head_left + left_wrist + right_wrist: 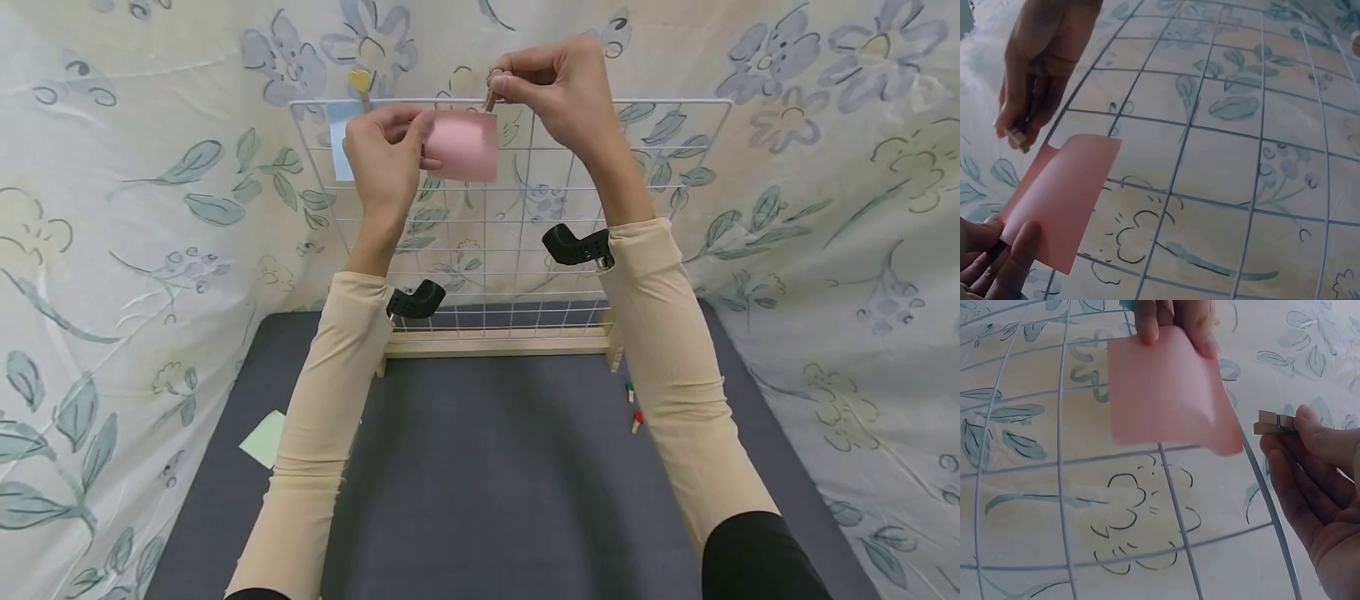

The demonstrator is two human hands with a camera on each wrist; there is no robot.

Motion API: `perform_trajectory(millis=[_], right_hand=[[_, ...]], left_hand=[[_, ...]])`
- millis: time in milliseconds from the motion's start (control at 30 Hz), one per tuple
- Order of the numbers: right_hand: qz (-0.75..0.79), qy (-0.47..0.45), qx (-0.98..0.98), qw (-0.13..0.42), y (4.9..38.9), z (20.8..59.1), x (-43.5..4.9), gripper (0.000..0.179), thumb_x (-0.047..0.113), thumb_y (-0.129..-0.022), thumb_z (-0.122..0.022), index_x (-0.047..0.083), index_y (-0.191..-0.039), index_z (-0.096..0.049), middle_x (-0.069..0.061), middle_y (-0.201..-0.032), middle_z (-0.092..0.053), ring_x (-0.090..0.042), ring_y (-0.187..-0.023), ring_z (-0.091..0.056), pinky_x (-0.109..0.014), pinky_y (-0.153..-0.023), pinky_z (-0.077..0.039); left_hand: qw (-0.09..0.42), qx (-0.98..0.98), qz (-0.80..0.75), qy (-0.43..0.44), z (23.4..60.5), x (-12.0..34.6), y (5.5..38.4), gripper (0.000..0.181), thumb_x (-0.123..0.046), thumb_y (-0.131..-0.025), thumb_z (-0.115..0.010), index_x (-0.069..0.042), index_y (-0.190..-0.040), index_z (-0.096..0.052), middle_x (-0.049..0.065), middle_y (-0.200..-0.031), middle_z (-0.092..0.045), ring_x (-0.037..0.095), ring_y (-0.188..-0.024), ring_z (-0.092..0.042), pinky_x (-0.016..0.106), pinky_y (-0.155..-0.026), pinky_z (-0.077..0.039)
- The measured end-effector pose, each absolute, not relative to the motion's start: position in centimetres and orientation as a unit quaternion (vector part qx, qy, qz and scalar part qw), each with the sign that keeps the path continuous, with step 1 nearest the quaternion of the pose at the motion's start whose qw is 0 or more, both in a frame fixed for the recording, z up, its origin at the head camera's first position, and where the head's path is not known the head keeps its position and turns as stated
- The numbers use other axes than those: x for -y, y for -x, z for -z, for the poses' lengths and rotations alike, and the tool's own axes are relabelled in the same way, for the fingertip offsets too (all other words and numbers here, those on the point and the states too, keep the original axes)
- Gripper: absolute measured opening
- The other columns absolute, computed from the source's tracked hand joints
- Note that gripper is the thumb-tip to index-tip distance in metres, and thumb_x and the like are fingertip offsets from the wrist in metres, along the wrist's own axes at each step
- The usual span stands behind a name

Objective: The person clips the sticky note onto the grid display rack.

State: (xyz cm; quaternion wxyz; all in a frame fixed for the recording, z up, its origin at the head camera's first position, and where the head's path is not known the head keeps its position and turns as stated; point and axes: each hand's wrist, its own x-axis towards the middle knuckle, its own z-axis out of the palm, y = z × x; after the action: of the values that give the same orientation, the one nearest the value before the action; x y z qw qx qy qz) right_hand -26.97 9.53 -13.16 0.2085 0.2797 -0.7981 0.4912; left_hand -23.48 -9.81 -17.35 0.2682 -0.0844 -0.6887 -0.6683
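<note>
A pink paper note [463,148] lies against the top of a white wire grid [525,189], its upper edge bent over the top bar. My left hand [384,154] pinches its left side between thumb and fingers. Just above the note's top right corner, my right hand [570,87] pinches a small wooden clothespin [1275,422]. In the right wrist view the clothespin is apart from both the paper and the top bar. To the left, a blue note [341,137] hangs on the grid under a clothespin with a yellow heart [361,81].
The grid stands in a wooden base [498,343] on a dark grey table [480,467]. A green note [264,439] lies at the left. Clothespins with a red top [637,421] and a green top [630,391] lie near the right forearm. Floral cloth [817,208] hangs behind.
</note>
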Motion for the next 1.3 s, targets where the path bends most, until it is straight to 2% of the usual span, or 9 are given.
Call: perform_trajectory(millis=[333, 700, 833, 1100, 1300], right_hand=[[-0.434, -0.274, 0.832, 0.209, 27.4, 12.6, -8.1, 0.018, 0.016, -0.093, -0.069, 0.003, -0.102, -0.077, -0.008, -0.089, -0.072, -0.012, -0.08, -0.066, -0.02, -0.086, -0.057], [-0.405, -0.257, 0.857, 0.188, 27.8, 12.1, -7.0, 0.019, 0.016, -0.09, -0.073, 0.003, -0.102, -0.077, -0.012, -0.096, -0.074, -0.008, -0.078, -0.066, -0.017, -0.08, -0.057], [-0.396, -0.245, 0.866, 0.181, 27.9, 12.0, -7.0, 0.02, 0.018, -0.089, -0.074, 0.004, -0.103, -0.077, -0.01, -0.1, -0.073, -0.007, -0.08, -0.065, -0.017, -0.078, -0.055], [-0.413, -0.243, 0.859, 0.178, 27.8, 12.4, -6.9, 0.025, 0.023, -0.089, -0.074, 0.008, -0.109, -0.076, -0.008, -0.107, -0.073, -0.01, -0.086, -0.067, -0.018, -0.08, -0.054], [-0.433, -0.253, 0.836, 0.222, 27.7, 13.0, -7.6, 0.024, 0.019, -0.091, -0.071, 0.006, -0.11, -0.075, -0.01, -0.11, -0.072, -0.011, -0.093, -0.068, -0.017, -0.087, -0.054]], left_hand=[[0.239, 0.678, 0.691, 0.071, 17.5, 9.6, 24.7, 0.019, -0.008, -0.092, -0.069, 0.007, -0.101, -0.073, 0.021, -0.094, -0.073, 0.016, -0.054, -0.067, 0.027, -0.056, -0.061], [0.246, 0.638, 0.726, 0.075, 17.9, 9.7, 25.2, 0.019, -0.006, -0.091, -0.069, 0.01, -0.1, -0.072, 0.022, -0.093, -0.072, 0.017, -0.057, -0.067, 0.028, -0.056, -0.06], [0.234, 0.618, 0.747, 0.073, 17.8, 9.7, 25.4, 0.019, -0.006, -0.089, -0.07, 0.01, -0.099, -0.072, 0.021, -0.091, -0.073, 0.019, -0.059, -0.068, 0.029, -0.056, -0.061], [0.232, 0.597, 0.764, 0.077, 18.1, 9.9, 25.7, 0.018, -0.005, -0.091, -0.068, 0.011, -0.099, -0.071, 0.02, -0.089, -0.072, 0.02, -0.058, -0.068, 0.03, -0.057, -0.061], [0.231, 0.597, 0.764, 0.08, 18.2, 10.3, 26.0, 0.021, -0.008, -0.089, -0.071, 0.01, -0.1, -0.072, 0.019, -0.089, -0.073, 0.02, -0.059, -0.068, 0.029, -0.058, -0.061]])
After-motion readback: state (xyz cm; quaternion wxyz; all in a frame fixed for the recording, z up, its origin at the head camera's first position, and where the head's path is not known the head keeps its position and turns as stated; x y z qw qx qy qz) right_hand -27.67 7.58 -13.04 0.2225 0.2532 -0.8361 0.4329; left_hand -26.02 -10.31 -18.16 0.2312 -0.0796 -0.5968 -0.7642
